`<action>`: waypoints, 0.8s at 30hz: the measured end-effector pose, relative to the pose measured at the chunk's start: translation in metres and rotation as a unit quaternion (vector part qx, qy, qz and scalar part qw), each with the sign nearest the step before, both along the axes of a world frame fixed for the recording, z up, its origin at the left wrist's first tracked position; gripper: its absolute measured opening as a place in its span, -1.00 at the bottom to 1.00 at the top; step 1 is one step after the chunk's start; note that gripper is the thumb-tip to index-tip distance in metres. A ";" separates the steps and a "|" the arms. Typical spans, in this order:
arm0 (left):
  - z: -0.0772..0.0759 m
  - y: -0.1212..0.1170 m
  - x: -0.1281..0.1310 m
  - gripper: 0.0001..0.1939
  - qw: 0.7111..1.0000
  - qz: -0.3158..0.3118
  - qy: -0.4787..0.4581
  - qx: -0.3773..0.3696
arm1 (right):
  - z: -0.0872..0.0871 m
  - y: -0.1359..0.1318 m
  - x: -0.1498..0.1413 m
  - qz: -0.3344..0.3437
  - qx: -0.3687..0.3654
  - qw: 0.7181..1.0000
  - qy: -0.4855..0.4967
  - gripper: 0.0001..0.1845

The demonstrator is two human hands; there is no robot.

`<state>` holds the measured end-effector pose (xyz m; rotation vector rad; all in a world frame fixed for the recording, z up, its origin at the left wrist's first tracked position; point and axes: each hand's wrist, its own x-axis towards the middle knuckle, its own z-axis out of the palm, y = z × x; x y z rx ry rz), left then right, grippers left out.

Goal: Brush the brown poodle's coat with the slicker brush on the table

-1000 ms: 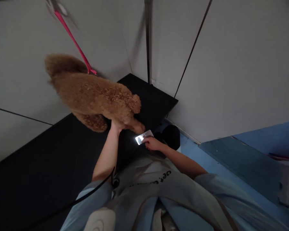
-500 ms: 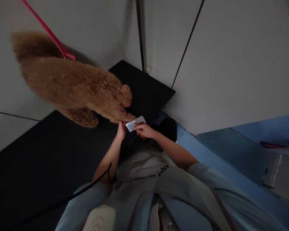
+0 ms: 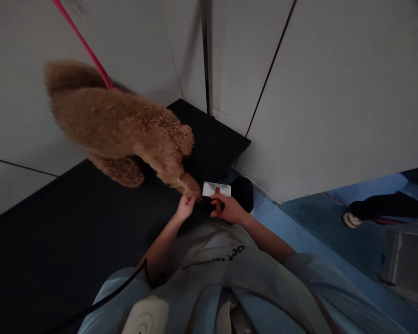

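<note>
Has drawn the brush (image 3: 217,193) off the leg (image 3: 170,169) of the dog (image 3: 107,118) since half a second ago, to 3 o'clock of the paw (image 3: 191,185), just beside it; touching or not, hard to tell. Over the black table (image 3: 90,232), has the dog stretched from 10 to 4 o'clock, with the leg reaching toward 4. Now shows another person's dark trouser leg (image 3: 393,206) toward 3, out of sight earlier. Pinches the paw in the left hand (image 3: 185,207), nearer the leg's tip than earlier, at 8. Closes the right hand (image 3: 231,209) round the handle (image 3: 218,209), near 6. Lays the brush plate's (image 3: 209,189) long axis from 9 to 3, no longer tilted 8 to 2; points the handle to 6 instead of 5.
</note>
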<state>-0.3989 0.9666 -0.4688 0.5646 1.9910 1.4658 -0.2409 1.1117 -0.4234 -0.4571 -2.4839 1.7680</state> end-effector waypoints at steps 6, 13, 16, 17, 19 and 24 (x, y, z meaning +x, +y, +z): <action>0.052 -0.059 0.031 -0.62 0.995 -0.039 -0.036 0.084 | 0.063 -0.010 -0.037 -0.085 0.088 0.977 0.177 -0.87; 0.095 -0.093 0.024 -0.50 0.995 -0.046 -0.003 0.086 | 0.112 -0.016 -0.106 -0.088 -0.077 0.967 0.226 -0.79; 0.098 -0.102 0.025 -0.47 0.995 -0.065 -0.019 0.076 | 0.119 -0.023 -0.106 0.051 -0.096 0.975 0.196 -0.76; 0.098 -0.105 0.026 -0.47 0.995 -0.067 -0.022 0.075 | 0.120 -0.026 -0.106 0.101 -0.105 0.973 0.177 -0.75; 0.096 -0.109 0.027 -0.48 0.994 -0.058 -0.021 0.090 | 0.121 -0.029 -0.107 0.061 -0.118 0.972 0.191 -0.75; 0.095 -0.119 0.029 -0.52 0.988 -0.066 -0.030 0.137 | 0.115 -0.031 -0.111 0.057 -0.137 0.970 0.194 -0.71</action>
